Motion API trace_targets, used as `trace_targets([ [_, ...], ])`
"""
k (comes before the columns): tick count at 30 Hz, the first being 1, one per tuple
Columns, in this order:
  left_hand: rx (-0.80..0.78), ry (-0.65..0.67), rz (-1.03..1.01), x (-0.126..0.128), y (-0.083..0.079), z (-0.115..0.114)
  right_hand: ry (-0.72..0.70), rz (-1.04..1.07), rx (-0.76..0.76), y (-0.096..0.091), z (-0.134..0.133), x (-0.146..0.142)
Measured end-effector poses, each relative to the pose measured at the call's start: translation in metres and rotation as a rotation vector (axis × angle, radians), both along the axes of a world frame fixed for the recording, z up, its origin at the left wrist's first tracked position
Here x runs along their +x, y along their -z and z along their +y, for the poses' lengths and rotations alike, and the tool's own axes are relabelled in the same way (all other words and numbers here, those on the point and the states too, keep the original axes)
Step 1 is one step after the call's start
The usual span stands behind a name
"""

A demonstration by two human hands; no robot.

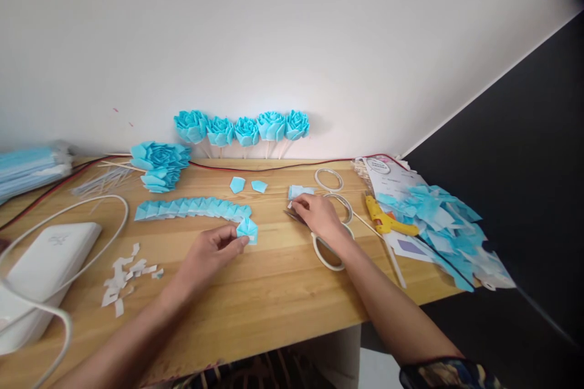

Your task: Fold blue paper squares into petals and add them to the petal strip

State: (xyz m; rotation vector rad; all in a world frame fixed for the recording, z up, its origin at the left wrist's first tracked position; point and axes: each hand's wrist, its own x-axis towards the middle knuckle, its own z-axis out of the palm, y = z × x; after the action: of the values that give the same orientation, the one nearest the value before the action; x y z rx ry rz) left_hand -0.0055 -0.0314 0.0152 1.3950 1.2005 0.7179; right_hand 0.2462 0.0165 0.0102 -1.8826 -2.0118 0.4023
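My left hand (pixel 214 249) pinches a folded light-blue petal (pixel 246 228) between thumb and fingers; a white strip shows near its lower edge. Just behind it, a row of overlapping folded blue petals (pixel 191 209) curves across the table. My right hand (pixel 317 213) is closed, with a small white scrap (pixel 290 204) at its fingertips. Under that hand lie white-handled scissors (pixel 329 267), blades pointing left and partly covered. A small stack of blue pieces (pixel 301 191) sits just beyond the right fingers. Two loose blue pieces (pixel 237 185) lie flat farther back.
Several blue flowers on sticks (pixel 246 131) lean against the wall; more flowers (pixel 159 164) lie at left. Tape rolls (pixel 329 180), a yellow glue gun (pixel 387 219) and piled blue pieces (pixel 442 225) are right. White scraps (pixel 123 276) and a white power bank (pixel 50 279) with cable are left.
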Motion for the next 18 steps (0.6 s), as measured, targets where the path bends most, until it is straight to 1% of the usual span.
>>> trace_targets([
  [5, -0.045, -0.011, -0.012, 0.002, 0.001, -0.003, 0.000, 0.007, 0.050, 0.009, -0.004, -0.004],
  [11, -0.076, -0.023, -0.015, 0.002, 0.005, -0.003, 0.020, 0.027, 0.120, 0.013, -0.007, -0.002],
  [13, -0.080, -0.028, -0.024, 0.001, 0.005, -0.001, 0.018, 0.096, 0.167, 0.012, -0.008, -0.003],
  [15, -0.094, -0.023, -0.050, 0.001, 0.006, 0.000, -0.004, 0.216, 0.217, 0.009, -0.012, -0.006],
  [17, -0.121, -0.024, -0.078, 0.000, 0.006, 0.002, -0.058, 0.380, 0.208, 0.001, -0.018, -0.013],
  [18, -0.131, -0.030, -0.090, 0.000, 0.005, 0.003, -0.094, 0.477, 0.163, -0.004, -0.022, -0.017],
])
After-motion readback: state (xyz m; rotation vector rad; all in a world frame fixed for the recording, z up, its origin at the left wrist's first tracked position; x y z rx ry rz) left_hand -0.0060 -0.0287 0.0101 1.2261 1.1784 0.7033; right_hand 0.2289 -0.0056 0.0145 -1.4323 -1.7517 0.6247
